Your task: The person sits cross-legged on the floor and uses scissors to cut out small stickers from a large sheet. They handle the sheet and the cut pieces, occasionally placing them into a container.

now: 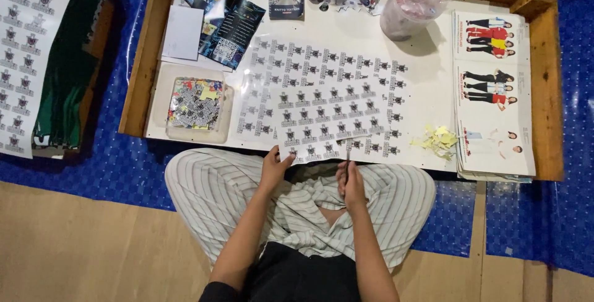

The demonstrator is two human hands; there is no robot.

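Pinching the near edge of the sticker sheet (328, 107), left hand (274, 169) holds it; right hand (351, 184) grips thin scissors (348, 164). Sheet seems light, floppy; edges best.

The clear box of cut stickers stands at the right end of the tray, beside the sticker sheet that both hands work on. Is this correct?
Not quite. In the head view the clear box of cut stickers stands at the left end of the tray. The sticker sheet lies beside it, with the left hand and right hand at its near edge.
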